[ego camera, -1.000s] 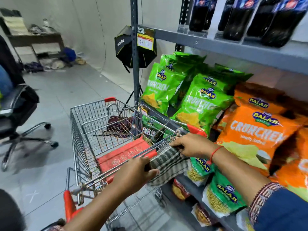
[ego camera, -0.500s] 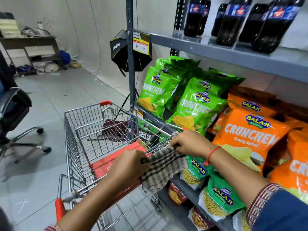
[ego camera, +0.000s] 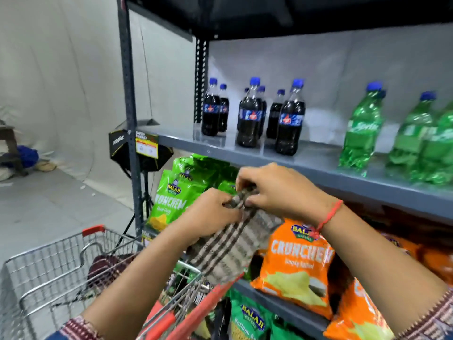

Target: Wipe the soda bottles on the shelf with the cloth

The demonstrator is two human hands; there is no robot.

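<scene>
A checked brown-and-white cloth [ego camera: 232, 249] hangs in front of me, pinched at its top edge by both hands. My left hand [ego camera: 208, 214] grips it from the left and my right hand [ego camera: 277, 192], with a red thread at the wrist, from the right. Above them, on the grey shelf [ego camera: 318, 168], stand several dark cola bottles [ego camera: 289, 123] with blue caps. Green soda bottles [ego camera: 362, 133] stand further right on the same shelf. Both hands are just below the shelf's front edge, clear of the bottles.
A wire shopping cart [ego camera: 56, 268] with red trim stands at lower left, its handle under the cloth. Green chip bags [ego camera: 171, 200] and orange chip bags [ego camera: 301, 263] fill the shelf below. A grey upright post [ego camera: 128, 114] carries a price tag [ego camera: 147, 146]. Open floor lies to the left.
Both hands have lifted the cloth off the cart handle up to just below the bottle shelf. The view has tilted upward, bringing the whole bottle shelf into sight.
</scene>
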